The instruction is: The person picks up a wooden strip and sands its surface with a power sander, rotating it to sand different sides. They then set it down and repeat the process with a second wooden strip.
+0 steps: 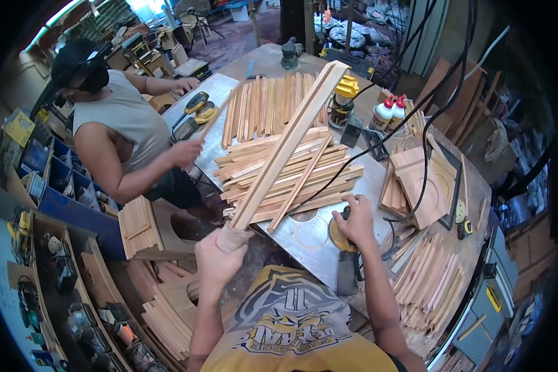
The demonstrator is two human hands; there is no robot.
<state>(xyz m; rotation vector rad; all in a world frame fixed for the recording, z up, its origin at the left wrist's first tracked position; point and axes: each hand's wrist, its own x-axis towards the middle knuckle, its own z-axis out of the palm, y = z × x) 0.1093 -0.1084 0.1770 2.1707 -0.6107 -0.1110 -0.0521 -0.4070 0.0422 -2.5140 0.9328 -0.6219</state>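
My left hand [220, 257] is closed around the lower end of a long wooden strip [291, 136]. The strip slants up and away to the right, above the stacked pieces. Something pale covers the fingers at the grip. My right hand [358, 220] wraps over the top of a yellow and black orbital sander [338, 237] at the near edge of the metal-topped table [291, 248]. A dark dust bag [347, 276] hangs from the sander toward me. Its underside is hidden. Loose wooden strips [279, 180] lie in a crossed pile just beyond both hands.
A co-worker [127, 118] stands at the left side, near another sander [201, 110]. Behind the pile lies a row of strips [266, 105]. Black cables [425, 155] hang across the right. Glue bottles [389, 111], wooden panels [421, 180] and more strips [431, 279] sit rightward.
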